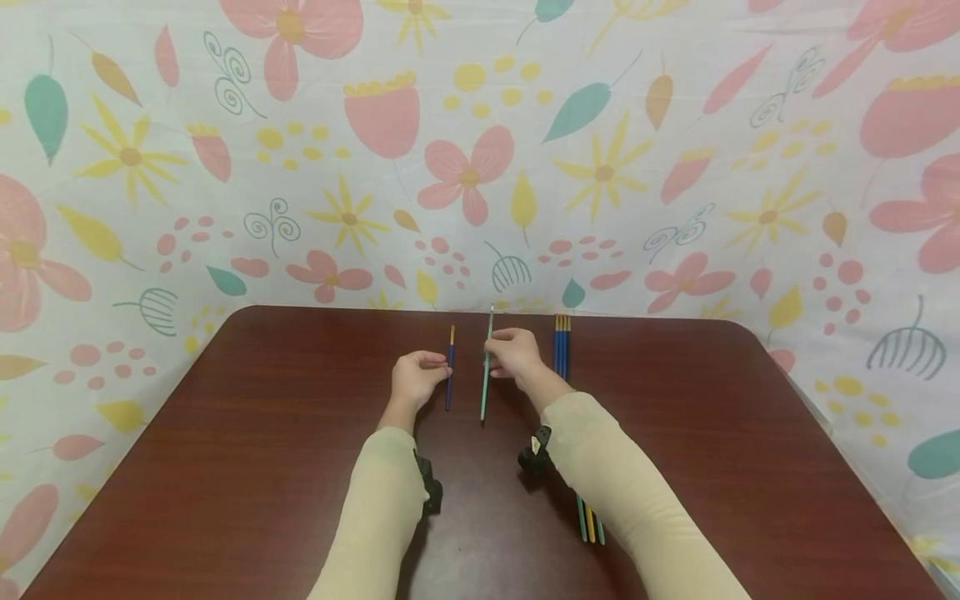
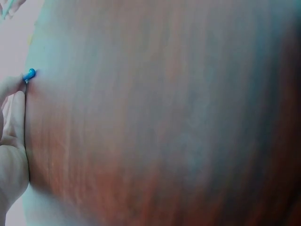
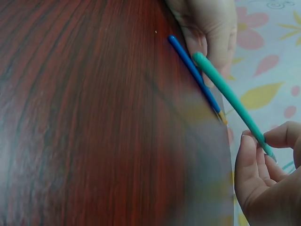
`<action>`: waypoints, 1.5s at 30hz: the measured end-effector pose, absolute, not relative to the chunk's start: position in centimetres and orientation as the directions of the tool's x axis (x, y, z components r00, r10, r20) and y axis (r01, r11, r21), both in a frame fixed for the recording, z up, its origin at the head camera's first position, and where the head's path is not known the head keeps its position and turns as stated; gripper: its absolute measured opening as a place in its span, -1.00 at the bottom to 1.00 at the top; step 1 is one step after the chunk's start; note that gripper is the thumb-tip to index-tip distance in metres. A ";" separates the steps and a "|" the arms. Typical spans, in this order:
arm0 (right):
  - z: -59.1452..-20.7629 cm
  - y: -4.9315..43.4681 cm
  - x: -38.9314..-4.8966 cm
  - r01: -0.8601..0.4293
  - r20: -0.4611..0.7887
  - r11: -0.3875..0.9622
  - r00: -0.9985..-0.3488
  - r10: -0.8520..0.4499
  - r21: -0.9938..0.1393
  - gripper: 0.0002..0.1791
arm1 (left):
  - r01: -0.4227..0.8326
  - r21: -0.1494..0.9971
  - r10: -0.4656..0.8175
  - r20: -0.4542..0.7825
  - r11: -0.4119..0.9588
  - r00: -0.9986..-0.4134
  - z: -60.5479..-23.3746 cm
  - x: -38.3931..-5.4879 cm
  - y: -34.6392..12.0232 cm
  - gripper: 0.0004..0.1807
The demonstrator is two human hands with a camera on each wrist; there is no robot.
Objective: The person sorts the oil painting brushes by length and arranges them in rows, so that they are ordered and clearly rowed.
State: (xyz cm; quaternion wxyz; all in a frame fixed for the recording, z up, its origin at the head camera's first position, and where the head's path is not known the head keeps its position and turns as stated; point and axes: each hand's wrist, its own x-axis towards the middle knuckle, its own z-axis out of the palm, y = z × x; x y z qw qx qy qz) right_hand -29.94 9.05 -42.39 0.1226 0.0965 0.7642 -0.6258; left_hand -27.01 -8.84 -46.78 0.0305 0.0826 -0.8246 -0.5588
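A slim blue paintbrush with a gold-coloured end lies lengthwise on the table, left of centre. The thumb and fingers of my left hand pinch it from the left side; the left wrist view catches only its blue tip at the fingertips. To its right, a longer mint-green paintbrush is held between the thumb and fingers of my right hand. In the right wrist view the green handle slants above the tabletop, its far end in the right hand's fingers, overlapping the left hand.
Several blue brushes lie side by side beyond the right wrist. Green and yellow handles show beneath the right forearm, partly hidden by the sleeve. The dark wooden table ends at a flower-patterned cloth behind.
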 end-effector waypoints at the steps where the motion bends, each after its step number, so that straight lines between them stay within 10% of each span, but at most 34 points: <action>1: -42.3 9.2 -29.9 0.302 -0.310 0.199 -0.951 -0.010 -0.932 -0.52 | -0.102 0.927 -0.169 -0.043 0.360 -0.985 -46.8 -27.0 -8.8 -0.80; 45: -41.5 14.5 -27.1 0.224 -0.249 0.169 -0.958 -0.145 -0.960 -0.51 | -0.099 0.929 -0.173 -0.038 0.357 -0.984 -46.9 -27.1 -8.9 -0.80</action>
